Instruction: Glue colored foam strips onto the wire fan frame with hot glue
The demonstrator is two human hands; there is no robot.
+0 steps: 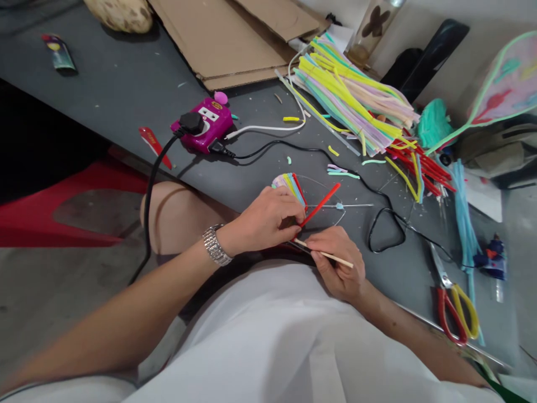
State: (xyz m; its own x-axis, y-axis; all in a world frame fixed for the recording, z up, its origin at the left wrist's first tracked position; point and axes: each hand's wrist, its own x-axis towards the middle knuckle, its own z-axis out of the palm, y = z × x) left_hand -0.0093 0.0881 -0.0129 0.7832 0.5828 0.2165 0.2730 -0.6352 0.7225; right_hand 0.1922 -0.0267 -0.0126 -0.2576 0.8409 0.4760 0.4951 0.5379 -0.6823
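Observation:
At the table's near edge, my left hand pinches a red pipe cleaner, whose free end sticks up to the right. Just beyond those fingers lies a striped piece of pipe cleaners in pink, yellow, blue and red, partly hidden by the hand. My right hand is closed around a thin wooden stick, which slants down to the right and reaches toward the left fingertips. A thin metal rod with a small light-blue bit on it lies behind both hands.
A purple power strip trails black cables. Bundled pipe cleaners lie at the back right, with cardboard left of them. Scissors and a blue glue gun are at right. A red cutter lies near the left edge.

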